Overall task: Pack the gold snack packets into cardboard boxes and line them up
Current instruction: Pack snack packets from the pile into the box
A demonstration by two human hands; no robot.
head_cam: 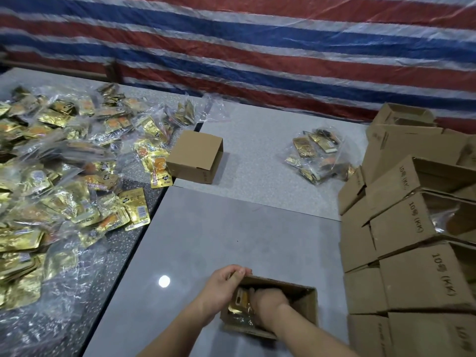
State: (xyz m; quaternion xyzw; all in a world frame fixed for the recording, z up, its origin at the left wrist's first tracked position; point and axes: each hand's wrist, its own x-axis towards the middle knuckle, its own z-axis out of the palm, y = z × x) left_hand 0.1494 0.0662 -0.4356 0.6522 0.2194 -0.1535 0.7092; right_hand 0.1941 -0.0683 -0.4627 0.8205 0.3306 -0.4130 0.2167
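Gold packets (240, 304) are already down in the open box (306, 302), bottom centre of frame. Right hand (268, 301) is pushed inside, fingers hidden, can't tell its grip. Left hand (224, 284) curls over the box's rim. Shove too hard and the box probably slides, or packets crumple.

Box stack (417, 228) right; packets (51, 176) left.
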